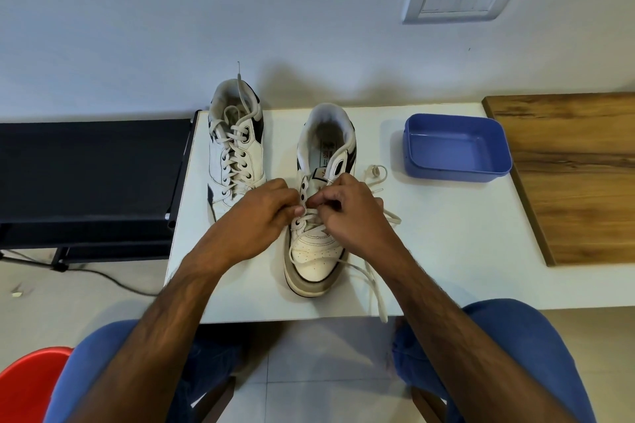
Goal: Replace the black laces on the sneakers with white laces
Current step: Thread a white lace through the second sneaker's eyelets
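Two white sneakers with black trim stand on a small white table (446,268). The left sneaker (235,144) at the back left is laced in white up to the top. The right sneaker (319,244) in the middle has white lace through its lower eyelets only. My left hand (266,213) pinches the lace at the shoe's left eyelet row. My right hand (347,206) pinches the white lace (372,288) over the tongue; loose lace ends trail right and over the table's front edge. No black lace is in view.
A blue plastic tub (455,149) sits on the table's right. A wooden board (577,175) adjoins the table on the right, a black rack (89,175) on the left. A red chair (31,385) is at the lower left; my knees are below the table edge.
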Motion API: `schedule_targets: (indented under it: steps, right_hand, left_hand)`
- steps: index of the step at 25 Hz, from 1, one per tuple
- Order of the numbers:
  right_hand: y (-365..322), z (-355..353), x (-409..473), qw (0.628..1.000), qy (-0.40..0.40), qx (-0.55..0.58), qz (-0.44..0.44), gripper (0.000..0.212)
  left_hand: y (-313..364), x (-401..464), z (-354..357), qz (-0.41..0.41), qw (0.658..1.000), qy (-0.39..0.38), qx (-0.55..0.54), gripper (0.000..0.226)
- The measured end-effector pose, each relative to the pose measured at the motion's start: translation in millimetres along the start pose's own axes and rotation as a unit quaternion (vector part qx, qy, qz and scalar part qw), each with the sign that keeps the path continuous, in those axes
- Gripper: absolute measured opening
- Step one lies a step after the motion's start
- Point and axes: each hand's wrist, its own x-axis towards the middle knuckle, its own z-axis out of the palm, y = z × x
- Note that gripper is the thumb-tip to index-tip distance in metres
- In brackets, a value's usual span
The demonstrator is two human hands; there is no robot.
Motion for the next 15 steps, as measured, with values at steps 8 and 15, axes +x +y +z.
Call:
schedule_targets:
  steps: [8,15]
  right_hand:
    - [-1,-11,0,0.999,-0.052,-0.016,-0.002,0.033]
    - [3,-9,2,0.998,-0.054,0.024,-0.015,0.027]
  left_hand:
    - [17,-23,-67,0.111,0.619,0.166,-0.759,0.026]
    - [23,-12,-20,-0.071,0.997,0.027,-0.029,0.035]
